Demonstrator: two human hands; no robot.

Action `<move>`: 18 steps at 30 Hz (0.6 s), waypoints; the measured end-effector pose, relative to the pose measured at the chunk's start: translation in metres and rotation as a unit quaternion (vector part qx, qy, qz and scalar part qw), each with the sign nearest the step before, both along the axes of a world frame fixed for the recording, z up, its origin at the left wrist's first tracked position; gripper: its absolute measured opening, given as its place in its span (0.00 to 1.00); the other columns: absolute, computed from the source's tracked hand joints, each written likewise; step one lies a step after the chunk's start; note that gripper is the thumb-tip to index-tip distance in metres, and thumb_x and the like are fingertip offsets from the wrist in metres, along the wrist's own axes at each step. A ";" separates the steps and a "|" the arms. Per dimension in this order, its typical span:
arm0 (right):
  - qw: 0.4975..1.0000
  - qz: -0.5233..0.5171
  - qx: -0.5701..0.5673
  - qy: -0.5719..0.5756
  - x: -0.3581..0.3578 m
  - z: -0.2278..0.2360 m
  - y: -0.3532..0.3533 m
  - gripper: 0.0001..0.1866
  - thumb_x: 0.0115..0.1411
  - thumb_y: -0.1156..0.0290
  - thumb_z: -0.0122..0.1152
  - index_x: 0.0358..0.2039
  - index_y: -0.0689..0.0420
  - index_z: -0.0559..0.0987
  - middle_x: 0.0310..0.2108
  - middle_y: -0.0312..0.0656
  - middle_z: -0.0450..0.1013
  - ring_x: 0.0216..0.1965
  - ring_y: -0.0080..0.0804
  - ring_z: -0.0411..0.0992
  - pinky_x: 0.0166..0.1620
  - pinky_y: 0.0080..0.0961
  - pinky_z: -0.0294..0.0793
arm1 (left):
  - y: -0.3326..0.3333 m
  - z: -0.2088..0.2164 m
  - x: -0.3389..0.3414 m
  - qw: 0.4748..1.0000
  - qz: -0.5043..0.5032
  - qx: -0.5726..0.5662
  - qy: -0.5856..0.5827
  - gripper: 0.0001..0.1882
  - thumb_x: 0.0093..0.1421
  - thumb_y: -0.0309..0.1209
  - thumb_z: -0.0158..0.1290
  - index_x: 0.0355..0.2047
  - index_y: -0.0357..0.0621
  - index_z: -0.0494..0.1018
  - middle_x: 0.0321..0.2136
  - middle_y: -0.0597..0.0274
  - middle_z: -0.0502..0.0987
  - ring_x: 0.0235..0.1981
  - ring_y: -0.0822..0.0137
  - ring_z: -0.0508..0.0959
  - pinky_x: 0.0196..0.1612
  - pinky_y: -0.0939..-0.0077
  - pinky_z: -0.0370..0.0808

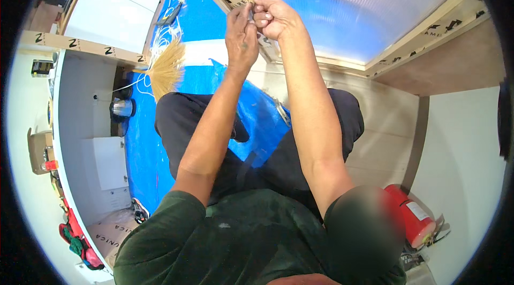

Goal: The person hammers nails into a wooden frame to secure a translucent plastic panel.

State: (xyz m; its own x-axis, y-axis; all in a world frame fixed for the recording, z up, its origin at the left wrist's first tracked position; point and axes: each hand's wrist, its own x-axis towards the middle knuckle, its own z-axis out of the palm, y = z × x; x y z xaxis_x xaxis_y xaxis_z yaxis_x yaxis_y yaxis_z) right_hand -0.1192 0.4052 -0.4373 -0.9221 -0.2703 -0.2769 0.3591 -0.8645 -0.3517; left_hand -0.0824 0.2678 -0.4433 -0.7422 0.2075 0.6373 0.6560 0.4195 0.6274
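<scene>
At upper right, the ribbed panel (342, 12) was glossy and translucent, probably plastic, edged by a matt wooden frame (413, 46). The blue sheet (144, 151) at centre left was slick plastic; the broom (167, 70) at upper left, rough straw. The extinguisher (407, 212) at lower right was smooth and glossy; the shirt (262, 231) at bottom centre, matt cloth.

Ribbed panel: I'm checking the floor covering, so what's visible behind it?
Blue shows, blurred, through the ribbed panel; its outline can't be made out. Whatever the wooden frame covers is hidden.
</scene>
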 end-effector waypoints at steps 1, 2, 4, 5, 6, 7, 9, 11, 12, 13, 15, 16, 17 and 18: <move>1.000 -0.007 0.002 -0.014 0.000 0.001 0.000 0.08 0.70 0.71 0.55 0.33 0.60 0.73 0.23 0.31 0.66 0.15 0.14 0.53 0.18 0.14 0.55 | -0.003 0.000 -0.004 0.998 0.000 -0.034 0.047 0.23 0.63 0.23 0.45 0.58 0.35 0.74 0.53 0.46 0.73 0.55 0.50 0.75 0.55 0.63 0.75; 0.999 -0.014 0.004 -0.029 0.001 0.003 -0.001 0.08 0.70 0.71 0.55 0.33 0.60 0.73 0.23 0.31 0.66 0.15 0.14 0.54 0.19 0.14 0.55 | -0.004 0.000 -0.007 0.997 0.000 -0.058 0.049 0.22 0.63 0.23 0.46 0.57 0.35 0.75 0.53 0.46 0.73 0.54 0.50 0.76 0.55 0.64 0.75; 0.999 -0.031 0.012 -0.042 -0.001 0.004 -0.001 0.07 0.68 0.72 0.56 0.32 0.58 0.72 0.21 0.32 0.65 0.15 0.16 0.54 0.19 0.16 0.55 | -0.005 0.004 -0.011 0.993 0.000 -0.105 0.052 0.21 0.63 0.22 0.47 0.56 0.36 0.75 0.53 0.47 0.73 0.53 0.51 0.77 0.55 0.65 0.75; 0.998 -0.040 0.017 -0.049 -0.001 0.003 0.000 0.07 0.67 0.72 0.57 0.31 0.57 0.72 0.20 0.32 0.64 0.14 0.17 0.55 0.19 0.17 0.55 | -0.006 0.007 -0.010 0.992 -0.003 -0.117 0.042 0.21 0.63 0.22 0.47 0.57 0.36 0.75 0.52 0.48 0.74 0.52 0.52 0.77 0.55 0.65 0.75; 0.998 -0.040 0.012 -0.048 -0.001 0.001 0.001 0.08 0.67 0.72 0.57 0.30 0.56 0.72 0.20 0.32 0.64 0.14 0.17 0.55 0.19 0.17 0.54 | -0.007 0.010 -0.009 0.991 -0.005 -0.130 0.032 0.22 0.63 0.21 0.48 0.57 0.37 0.75 0.51 0.50 0.75 0.51 0.54 0.78 0.54 0.65 0.76; 0.998 -0.038 0.006 -0.045 -0.001 0.001 -0.001 0.08 0.67 0.72 0.57 0.30 0.56 0.72 0.20 0.32 0.64 0.14 0.17 0.55 0.19 0.17 0.54 | -0.010 0.012 -0.009 0.989 -0.006 -0.143 0.024 0.22 0.64 0.21 0.48 0.58 0.38 0.75 0.50 0.51 0.75 0.50 0.55 0.79 0.54 0.66 0.76; 0.999 -0.026 -0.012 -0.033 0.000 0.001 -0.003 0.08 0.66 0.71 0.58 0.29 0.55 0.72 0.20 0.32 0.64 0.14 0.17 0.55 0.19 0.16 0.54 | -0.015 0.008 -0.013 0.994 -0.031 -0.100 -0.026 0.22 0.65 0.22 0.48 0.59 0.39 0.75 0.51 0.51 0.76 0.50 0.58 0.79 0.53 0.66 0.77; 0.999 -0.008 -0.032 -0.014 -0.001 -0.006 0.001 0.08 0.66 0.71 0.58 0.29 0.55 0.72 0.20 0.32 0.65 0.14 0.17 0.56 0.19 0.16 0.54 | -0.014 0.012 -0.010 0.992 -0.062 -0.050 -0.099 0.22 0.66 0.23 0.47 0.60 0.40 0.74 0.52 0.51 0.76 0.49 0.60 0.79 0.52 0.66 0.78; 0.999 -0.012 -0.039 -0.012 0.000 -0.009 0.002 0.07 0.66 0.71 0.58 0.30 0.55 0.72 0.20 0.32 0.65 0.14 0.17 0.56 0.19 0.16 0.54 | -0.014 0.013 -0.008 0.986 -0.078 -0.023 -0.146 0.23 0.66 0.23 0.47 0.61 0.40 0.74 0.53 0.52 0.75 0.49 0.60 0.79 0.51 0.65 0.78; 0.999 -0.015 -0.045 -0.011 0.001 -0.012 0.002 0.07 0.66 0.70 0.58 0.30 0.55 0.72 0.21 0.32 0.66 0.14 0.17 0.56 0.19 0.16 0.54 | -0.013 0.016 -0.005 0.977 -0.094 0.005 -0.194 0.23 0.66 0.23 0.47 0.62 0.40 0.73 0.55 0.53 0.75 0.49 0.60 0.79 0.51 0.65 0.78; 0.998 -0.039 -0.051 -0.007 0.004 -0.018 0.000 0.06 0.66 0.70 0.58 0.32 0.55 0.73 0.22 0.32 0.66 0.15 0.16 0.57 0.20 0.16 0.56 | -0.005 0.019 -0.004 0.915 -0.137 0.176 -0.335 0.24 0.65 0.23 0.48 0.63 0.39 0.72 0.55 0.54 0.75 0.48 0.61 0.78 0.52 0.66 0.77; 0.997 -0.056 -0.049 -0.002 0.008 -0.016 -0.006 0.05 0.67 0.70 0.58 0.34 0.55 0.74 0.23 0.31 0.67 0.16 0.16 0.57 0.20 0.16 0.56 | -0.004 0.019 -0.005 0.867 -0.155 0.259 -0.397 0.25 0.65 0.23 0.48 0.63 0.39 0.72 0.55 0.55 0.75 0.48 0.62 0.78 0.52 0.67 0.76; 0.996 -0.074 -0.048 0.002 0.011 -0.015 -0.011 0.04 0.67 0.70 0.58 0.35 0.56 0.75 0.24 0.30 0.67 0.16 0.16 0.57 0.21 0.16 0.57 | -0.004 0.018 -0.003 0.850 -0.158 0.286 -0.412 0.26 0.64 0.23 0.49 0.64 0.38 0.71 0.55 0.57 0.75 0.48 0.63 0.78 0.53 0.68 0.75; 0.995 -0.096 -0.021 0.013 0.015 -0.014 -0.016 0.04 0.67 0.71 0.59 0.37 0.56 0.75 0.24 0.29 0.67 0.17 0.16 0.58 0.21 0.17 0.58 | -0.005 0.018 -0.002 0.833 -0.162 0.311 -0.427 0.26 0.64 0.22 0.50 0.64 0.38 0.71 0.55 0.58 0.75 0.48 0.64 0.77 0.54 0.68 0.74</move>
